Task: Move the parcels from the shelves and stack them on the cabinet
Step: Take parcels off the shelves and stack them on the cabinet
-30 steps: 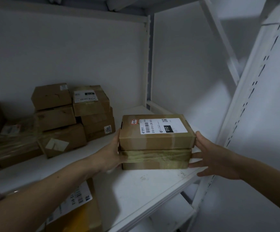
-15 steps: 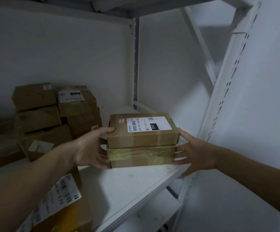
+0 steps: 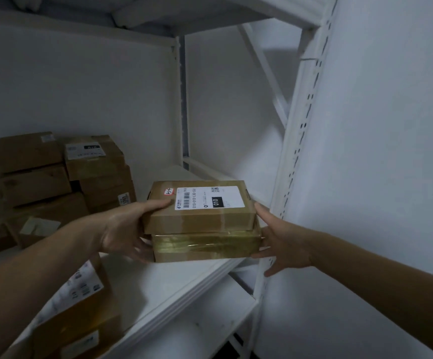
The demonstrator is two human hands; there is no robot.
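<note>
While the top parcel [image 3: 200,212] sits on the bottom parcel [image 3: 205,246] at the front right corner of the shelf [image 3: 158,286], we have both between our hands. Our left hand [image 3: 124,231] grips their left end, thumb on the top parcel's lid and fingers curled under the bottom one. Our right hand [image 3: 285,244] lies flat against their right end, fingers straight and spread. Brown boxes [image 3: 55,177] are piled at the shelf's back left.
</note>
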